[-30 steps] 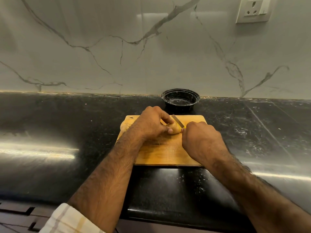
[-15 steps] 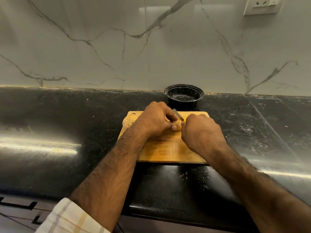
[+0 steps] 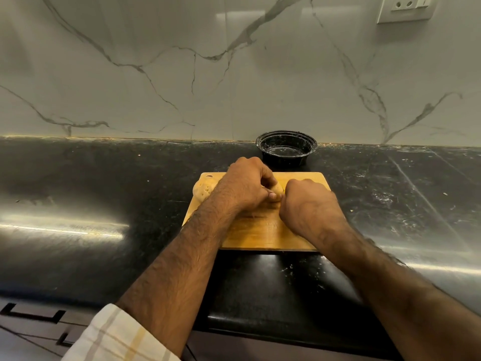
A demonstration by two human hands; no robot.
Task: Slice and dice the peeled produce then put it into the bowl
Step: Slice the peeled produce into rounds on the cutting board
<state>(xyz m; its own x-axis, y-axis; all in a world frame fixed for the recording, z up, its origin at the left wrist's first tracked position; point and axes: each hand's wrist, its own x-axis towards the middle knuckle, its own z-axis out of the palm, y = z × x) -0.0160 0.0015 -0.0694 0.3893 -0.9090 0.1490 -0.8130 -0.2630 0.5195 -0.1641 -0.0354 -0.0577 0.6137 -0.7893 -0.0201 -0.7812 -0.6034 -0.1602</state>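
A wooden cutting board (image 3: 263,233) lies on the black counter. My left hand (image 3: 244,187) curls over a peeled yellowish piece of produce (image 3: 277,190) near the board's middle and holds it down. My right hand (image 3: 308,204) is fisted right beside it; the knife it gripped in the earlier frames is hidden behind the hand now. A second peeled piece (image 3: 204,190), pale with dark pits, lies at the board's far left corner. The black round bowl (image 3: 286,148) stands just behind the board against the wall, with nothing visible inside.
The black stone counter (image 3: 104,204) stretches wide to both sides. A marble backsplash (image 3: 182,74) rises behind it, with a wall socket (image 3: 406,7) at the top right. Drawer fronts (image 3: 33,324) show at the lower left.
The knife blade, visible above the produce before, has dropped out of sight behind my right hand. My head has tilted, so the scene sits lower in view.
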